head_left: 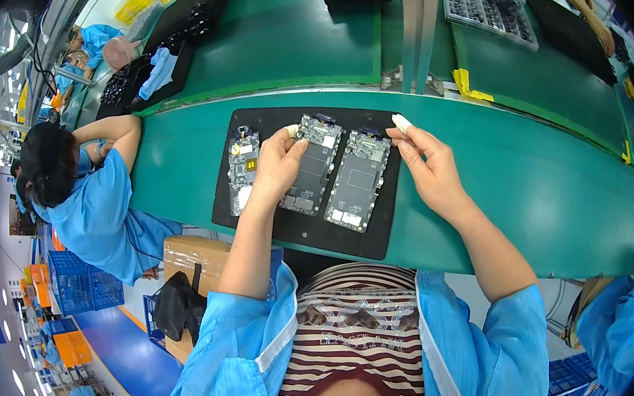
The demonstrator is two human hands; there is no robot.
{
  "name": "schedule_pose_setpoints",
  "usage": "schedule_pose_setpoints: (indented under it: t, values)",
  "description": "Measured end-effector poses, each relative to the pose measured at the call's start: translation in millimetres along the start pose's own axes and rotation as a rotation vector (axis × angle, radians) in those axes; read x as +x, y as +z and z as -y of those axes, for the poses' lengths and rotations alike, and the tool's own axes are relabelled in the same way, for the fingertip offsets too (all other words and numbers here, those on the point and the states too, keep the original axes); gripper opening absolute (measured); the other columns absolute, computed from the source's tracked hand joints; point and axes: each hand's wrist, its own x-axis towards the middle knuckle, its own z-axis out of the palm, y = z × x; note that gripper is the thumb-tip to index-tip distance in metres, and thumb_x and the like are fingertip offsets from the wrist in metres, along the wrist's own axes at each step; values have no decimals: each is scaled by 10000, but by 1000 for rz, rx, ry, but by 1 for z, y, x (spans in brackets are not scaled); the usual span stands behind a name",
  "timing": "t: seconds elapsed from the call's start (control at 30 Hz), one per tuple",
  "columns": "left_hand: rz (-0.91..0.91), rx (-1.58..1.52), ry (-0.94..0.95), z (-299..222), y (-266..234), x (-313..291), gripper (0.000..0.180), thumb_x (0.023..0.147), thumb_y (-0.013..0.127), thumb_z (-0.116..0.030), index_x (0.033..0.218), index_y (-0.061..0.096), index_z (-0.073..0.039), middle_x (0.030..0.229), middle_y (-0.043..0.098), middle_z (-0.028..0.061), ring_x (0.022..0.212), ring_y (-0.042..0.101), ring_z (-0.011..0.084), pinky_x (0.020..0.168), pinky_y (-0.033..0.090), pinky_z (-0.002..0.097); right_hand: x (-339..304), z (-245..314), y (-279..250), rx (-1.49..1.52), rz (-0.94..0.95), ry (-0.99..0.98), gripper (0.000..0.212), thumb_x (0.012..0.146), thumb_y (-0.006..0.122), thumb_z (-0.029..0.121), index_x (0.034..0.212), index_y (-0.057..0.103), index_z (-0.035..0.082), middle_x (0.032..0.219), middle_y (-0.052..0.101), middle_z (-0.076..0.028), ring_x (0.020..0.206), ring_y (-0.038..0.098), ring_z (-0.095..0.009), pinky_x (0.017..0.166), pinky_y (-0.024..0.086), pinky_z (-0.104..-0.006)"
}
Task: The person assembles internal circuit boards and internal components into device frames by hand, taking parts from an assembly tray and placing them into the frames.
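Observation:
Three grey circuit boards lie on a black mat (263,119). My left hand (278,164) is closed at the upper left edge of the middle circuit board (315,164), covering part of it. A white finger cot shows on one of its fingers. To its left is a narrower circuit board (243,161) with a yellow patch and a white area, partly hidden by that hand. My right hand (436,170) hovers by the mat's upper right corner, beside the right circuit board (357,181). Its fingers are apart, with a white cot on a fingertip, and nothing shows between them.
The mat rests on a green bench (519,188). Across the bench's far rail runs another green surface (288,33) with a metal post (417,38) and a tray of small parts (491,11). A co-worker in blue (102,183) sits to the left; another blue sleeve (612,329) shows at right.

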Motion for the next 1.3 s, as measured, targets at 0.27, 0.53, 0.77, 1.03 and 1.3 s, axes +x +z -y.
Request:
schedule_pose_setpoints:
  t: [0.27, 0.53, 0.77, 1.03, 1.3]
  values:
    - [-434, 902, 337, -2, -34, -22, 421, 820, 655, -149, 1185, 559, 35, 1205, 498, 258, 1121, 441, 410, 962, 369, 467, -1, -8, 0, -81, -8, -92, 344, 932, 500, 62, 1266, 520, -19, 1116, 634, -129, 983, 617, -194, 821, 480, -297]
    - [-456, 1039, -218, 33, -81, -47, 573, 921, 470, -471, 1286, 495, -30, 1256, 426, 217, 1140, 393, 398, 921, 345, 555, -1, 1, -3, -82, -31, -110, 345, 912, 515, 32, 1252, 527, -26, 1108, 639, -127, 950, 621, -188, 788, 486, -292]
    - [-287, 935, -23, 23, -19, -65, 638, 887, 542, -412, 1327, 393, 25, 1214, 395, 266, 1120, 357, 393, 910, 309, 546, -11, 46, -21, -116, -4, -23, 346, 877, 547, 40, 1218, 557, -19, 1085, 642, -137, 953, 610, -216, 807, 478, -308]
    - [-129, 792, 175, -6, 58, -73, 804, 842, 611, -427, 1357, 298, 105, 1251, 332, 335, 1151, 331, 430, 941, 276, 541, -20, 74, -12, -354, 97, -185, 328, 865, 543, 35, 1185, 578, -31, 1064, 625, -159, 990, 602, -263, 870, 448, -323]
    - [-87, 998, 186, -33, 85, -41, 845, 713, 782, -235, 1335, 321, 102, 1280, 341, 302, 1137, 374, 417, 908, 379, 496, 4, 31, 18, -91, 40, -86, 376, 909, 506, 37, 1281, 511, -24, 1153, 618, -129, 1032, 594, -188, 897, 461, -301]
